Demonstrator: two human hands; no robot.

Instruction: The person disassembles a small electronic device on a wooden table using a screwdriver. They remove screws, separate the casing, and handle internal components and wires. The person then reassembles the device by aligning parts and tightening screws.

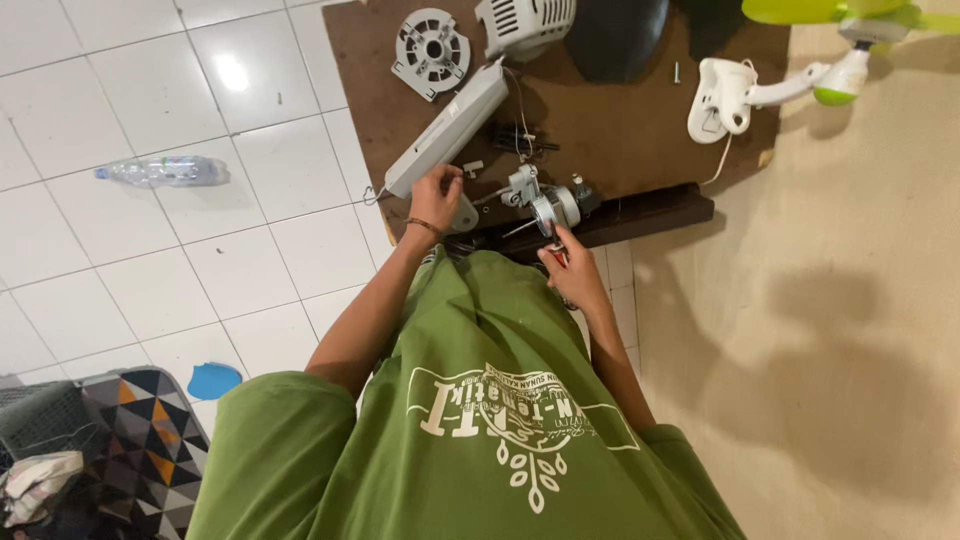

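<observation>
My left hand [436, 190], with a thin bracelet at the wrist, is curled over the near end of a long grey plastic housing [450, 125] that lies slanted on a brown wooden board [640, 140]. Just to its right sits a small metal fan motor [548, 205] with loose wires. My right hand [572, 272] is at the board's near edge, below the motor, closed on a small red-handled tool [556, 254] whose tip points at the motor.
On the board lie a round grey slotted disc [431, 50], a white vented cover [525, 24], a dark blade part [615, 35] and a white-and-green fan stand [760, 90]. On the tiled floor lie a plastic bottle [165, 171], a blue scrap [213, 380] and a patterned mat [150, 440].
</observation>
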